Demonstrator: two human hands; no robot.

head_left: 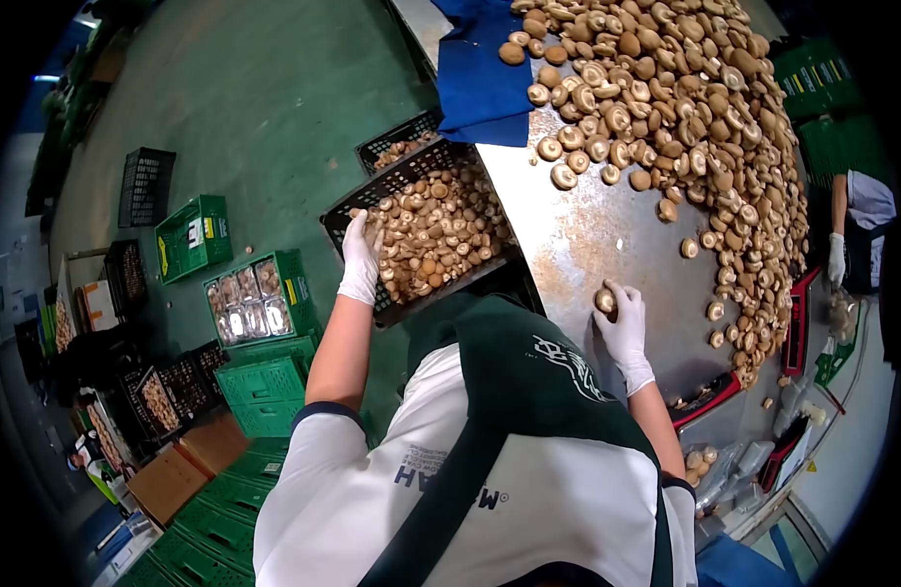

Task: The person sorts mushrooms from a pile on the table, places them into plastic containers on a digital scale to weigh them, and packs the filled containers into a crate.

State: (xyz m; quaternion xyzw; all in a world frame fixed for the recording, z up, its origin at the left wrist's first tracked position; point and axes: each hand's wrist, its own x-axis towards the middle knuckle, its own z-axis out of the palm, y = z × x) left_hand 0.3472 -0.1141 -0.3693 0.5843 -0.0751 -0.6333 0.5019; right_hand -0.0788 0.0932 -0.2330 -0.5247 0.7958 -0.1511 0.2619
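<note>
My left hand (360, 256), in a white glove, lies over the left rim of a black plastic crate (343, 201) filled with brown mushrooms (436, 230). Its fingers curl around that edge, touching the mushrooms, and partly hide what lies beneath them. On the metal table (577, 240), my gloved right hand (623, 328) pinches a single mushroom (606, 300) between thumb and fingers. A large heap of mushrooms (666, 88) covers the far and right parts of the table, with a few loose ones at the heap's near edge.
Blue cloth (485, 73) drapes over the table's left edge. Another black crate (396, 132) stands behind mine. Green crates (264, 377) are stacked at left, one with packed trays (250, 298). A co-worker's gloved hand (836, 259) is at the far right, near red-edged scales (798, 328).
</note>
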